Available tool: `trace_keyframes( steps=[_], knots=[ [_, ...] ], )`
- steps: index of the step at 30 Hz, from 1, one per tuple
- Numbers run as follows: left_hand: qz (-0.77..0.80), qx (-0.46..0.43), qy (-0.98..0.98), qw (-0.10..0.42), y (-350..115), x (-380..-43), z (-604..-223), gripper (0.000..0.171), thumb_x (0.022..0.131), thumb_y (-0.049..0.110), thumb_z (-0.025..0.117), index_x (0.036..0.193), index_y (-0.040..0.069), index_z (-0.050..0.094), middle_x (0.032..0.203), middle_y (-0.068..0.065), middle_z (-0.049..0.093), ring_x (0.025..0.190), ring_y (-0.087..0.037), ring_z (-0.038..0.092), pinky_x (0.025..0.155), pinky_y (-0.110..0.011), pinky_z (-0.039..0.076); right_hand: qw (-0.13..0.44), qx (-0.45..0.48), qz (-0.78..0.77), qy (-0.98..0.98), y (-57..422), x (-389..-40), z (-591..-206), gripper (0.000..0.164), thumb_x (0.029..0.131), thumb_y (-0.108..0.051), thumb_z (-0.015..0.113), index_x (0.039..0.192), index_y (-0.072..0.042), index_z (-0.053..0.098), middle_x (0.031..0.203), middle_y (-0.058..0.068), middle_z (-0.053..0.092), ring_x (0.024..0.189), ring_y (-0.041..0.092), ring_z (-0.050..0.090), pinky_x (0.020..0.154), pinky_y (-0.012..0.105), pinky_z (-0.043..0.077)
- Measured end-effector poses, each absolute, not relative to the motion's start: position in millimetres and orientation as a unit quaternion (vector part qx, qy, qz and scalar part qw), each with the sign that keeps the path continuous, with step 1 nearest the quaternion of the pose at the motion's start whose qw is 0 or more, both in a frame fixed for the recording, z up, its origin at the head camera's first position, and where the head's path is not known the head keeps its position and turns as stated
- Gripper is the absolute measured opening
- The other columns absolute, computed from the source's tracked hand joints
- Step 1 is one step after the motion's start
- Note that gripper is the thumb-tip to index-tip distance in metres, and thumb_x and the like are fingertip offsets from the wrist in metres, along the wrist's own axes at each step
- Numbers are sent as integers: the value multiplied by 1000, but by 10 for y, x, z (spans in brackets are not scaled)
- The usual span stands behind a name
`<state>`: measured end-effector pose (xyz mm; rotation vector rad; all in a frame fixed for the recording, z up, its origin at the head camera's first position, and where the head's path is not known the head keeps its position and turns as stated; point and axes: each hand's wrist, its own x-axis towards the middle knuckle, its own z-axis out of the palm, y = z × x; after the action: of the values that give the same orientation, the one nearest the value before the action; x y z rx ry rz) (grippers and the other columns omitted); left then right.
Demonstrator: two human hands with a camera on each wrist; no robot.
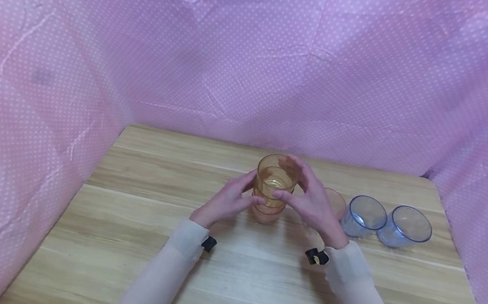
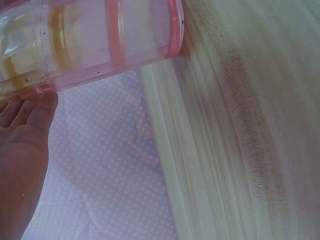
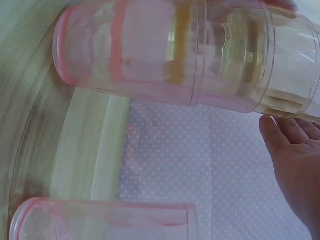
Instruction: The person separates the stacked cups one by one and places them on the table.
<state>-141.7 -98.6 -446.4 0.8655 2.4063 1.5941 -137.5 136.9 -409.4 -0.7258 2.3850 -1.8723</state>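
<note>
Centrally stacked cups [image 1: 271,184]: stood upright between the 2 hands, toward the far edge of the surface [image 1: 144,200]; amber cups [image 3: 292,55] sat nested above pink cups [image 3: 142,50], and the base seemed to rest on the wood.
Left hand [image 1: 230,198]: held the stack from its left side, thumb in front and fingers curled round the wall near where amber met pink.
Right hand [image 1: 313,201]: held the upper amber part, thumb in front, fingers clasped round the right side.
Walls: looked stiff, smooth and probably slippery; each cup was likely light, though glass or plastic could not be told, and glass would have been fragile.
Best hold: seemed to be opposite sides just under a rim, with a gentle squeeze, since the tall pile could have tipped or nested cups could have jammed.
Loose pink cup [image 1: 336,204]: stood right of the stack, partly hidden by the right hand.
2 blue cups [image 1: 366,215]: stood side by side farther right, mouths up.
</note>
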Motion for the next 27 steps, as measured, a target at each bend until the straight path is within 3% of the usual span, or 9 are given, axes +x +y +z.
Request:
trace_keyframes(
  steps=[15,27],
  knots=[
    [530,272,800,70,-976,-1405,-4477,79,99,21,71,164,12,28,163,-12,41,145,-27,45,120,-37,39,-15,-240,-623,745,1362,-1335,-4003,86,86,-1,83,158,-5,35,156,15,48,144,34,45,123,55,31],
    [533,264,800,74,-973,-1405,-4486,78,98,19,73,162,6,31,161,-16,42,144,-30,46,119,-36,40,-37,-244,-639,729,1389,-1285,-3868,88,85,3,82,159,-5,35,156,15,48,145,32,45,124,45,34]
  ],
)
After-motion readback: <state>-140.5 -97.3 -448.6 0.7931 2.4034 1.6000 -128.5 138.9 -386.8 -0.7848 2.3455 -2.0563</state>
